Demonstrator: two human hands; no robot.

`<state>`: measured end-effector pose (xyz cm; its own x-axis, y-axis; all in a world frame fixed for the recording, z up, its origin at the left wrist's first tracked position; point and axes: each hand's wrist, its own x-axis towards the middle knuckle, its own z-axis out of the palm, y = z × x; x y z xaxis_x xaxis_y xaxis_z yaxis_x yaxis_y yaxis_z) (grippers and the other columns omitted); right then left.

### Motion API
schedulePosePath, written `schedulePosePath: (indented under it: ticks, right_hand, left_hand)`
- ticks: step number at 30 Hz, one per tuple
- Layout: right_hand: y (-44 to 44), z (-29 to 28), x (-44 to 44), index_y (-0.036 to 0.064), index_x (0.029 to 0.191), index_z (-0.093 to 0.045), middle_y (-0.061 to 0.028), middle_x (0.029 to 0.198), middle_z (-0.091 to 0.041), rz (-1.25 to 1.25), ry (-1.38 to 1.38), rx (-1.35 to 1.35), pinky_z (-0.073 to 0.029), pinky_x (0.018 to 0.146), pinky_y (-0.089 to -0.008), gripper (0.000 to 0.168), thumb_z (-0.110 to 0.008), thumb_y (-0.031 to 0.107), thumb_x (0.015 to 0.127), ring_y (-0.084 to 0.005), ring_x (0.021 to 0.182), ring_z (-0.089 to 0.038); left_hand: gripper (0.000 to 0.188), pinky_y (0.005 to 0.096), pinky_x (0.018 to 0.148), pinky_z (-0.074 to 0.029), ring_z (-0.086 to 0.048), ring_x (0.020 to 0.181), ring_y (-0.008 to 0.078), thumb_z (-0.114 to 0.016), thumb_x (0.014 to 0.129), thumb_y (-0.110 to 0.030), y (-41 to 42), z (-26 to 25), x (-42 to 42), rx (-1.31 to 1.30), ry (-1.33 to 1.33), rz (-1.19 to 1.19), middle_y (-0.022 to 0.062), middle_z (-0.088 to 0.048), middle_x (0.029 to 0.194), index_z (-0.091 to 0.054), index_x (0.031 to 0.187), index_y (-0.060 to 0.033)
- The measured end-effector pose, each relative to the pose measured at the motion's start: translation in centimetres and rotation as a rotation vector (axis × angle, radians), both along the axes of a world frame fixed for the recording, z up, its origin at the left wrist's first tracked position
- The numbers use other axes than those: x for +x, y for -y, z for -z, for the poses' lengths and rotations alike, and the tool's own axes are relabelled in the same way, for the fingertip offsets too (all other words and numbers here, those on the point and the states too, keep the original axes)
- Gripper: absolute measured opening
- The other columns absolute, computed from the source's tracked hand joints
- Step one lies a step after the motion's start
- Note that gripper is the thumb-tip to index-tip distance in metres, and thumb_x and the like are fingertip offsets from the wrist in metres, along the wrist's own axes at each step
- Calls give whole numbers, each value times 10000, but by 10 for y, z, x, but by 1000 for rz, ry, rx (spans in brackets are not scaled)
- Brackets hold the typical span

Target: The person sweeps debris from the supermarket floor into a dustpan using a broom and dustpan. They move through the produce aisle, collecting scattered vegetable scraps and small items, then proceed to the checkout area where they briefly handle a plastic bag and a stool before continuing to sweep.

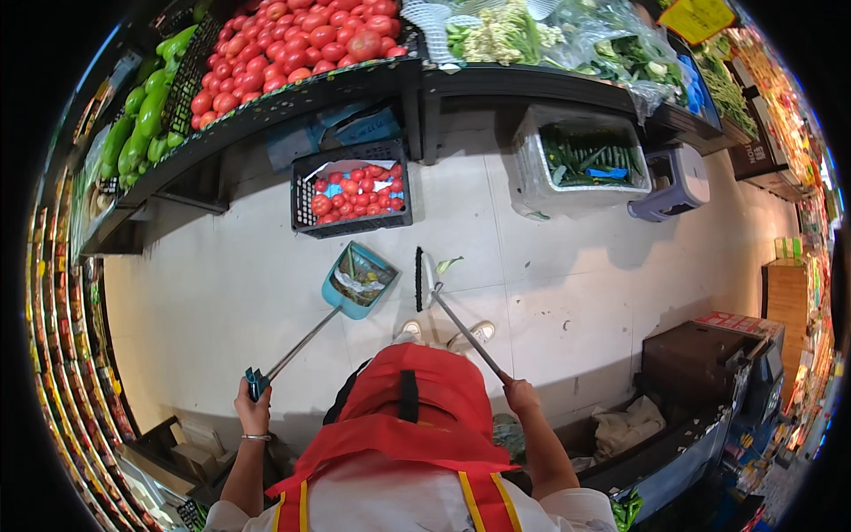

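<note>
My left hand (253, 407) grips the top of the handle of a teal long-handled dustpan (359, 310). In the pan lies a heap of plant scraps and whitish bits (359, 279). My right hand (522, 397) is closed around the dark pole of a broom (465, 332). The broom's head (427, 279), white with dark bristles, rests on the tiled floor (565, 279) to the right of the dustpan. Just right of the broom head lies a loose green leaf (449, 265). My shoes (480, 332) stand close behind the broom head.
Ahead on the floor are a black crate of tomatoes (352, 229), a white foam box of dark green vegetables (578, 193) and a grey-purple stool (678, 179). A produce stand (532, 81) spans the front. A dark counter (691, 359) is at right; packed shelves (73, 346) line the left.
</note>
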<state>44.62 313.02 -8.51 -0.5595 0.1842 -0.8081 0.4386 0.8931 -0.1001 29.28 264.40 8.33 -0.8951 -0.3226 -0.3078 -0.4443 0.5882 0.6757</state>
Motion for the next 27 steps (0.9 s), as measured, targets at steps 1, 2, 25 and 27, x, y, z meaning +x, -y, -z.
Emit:
schedulePosePath:
  ticks: [1, 2, 25, 27]
  right_hand:
    - [-6, 2, 3, 329, 1209, -378, -167, 833, -583, 43, -13, 13, -464, 670, -424, 406, -453, 237, 821, -324, 793, -565]
    - [-17, 3, 9, 315, 1201, -397, -171, 839, -583, 87, -25, 27, -459, 676, -431, 399, -458, 233, 816, -327, 791, -564]
    - [-145, 153, -184, 151, 1179, -446, -180, 758, -584, 793, -540, -269, -462, 634, -417, 402, -482, 180, 779, -315, 673, -583]
    - [-151, 155, -113, 175, 1183, -447, -165, 756, -584, 581, -620, -100, -461, 632, -414, 405, -483, 200, 780, -308, 686, -580]
  left_hand:
    - [127, 221, 343, -305, -397, 382, 60, -579, 718, -35, -2, -1, 2, -18, -1, 14, -14, -437, 489, -464, 770, -48]
    - [127, 207, 339, -315, -413, 393, 52, -572, 717, -32, 9, 11, 6, -59, -19, 72, -19, -460, 527, -499, 820, -43]
    - [173, 205, 379, -340, -412, 425, 54, -608, 691, -12, -171, 14, -27, -109, 48, 98, -11, -487, 563, -531, 845, -18]
    - [147, 205, 382, -340, -417, 428, 53, -604, 697, -22, -196, 4, -28, -55, 42, 105, -16, -482, 555, -523, 820, -18]
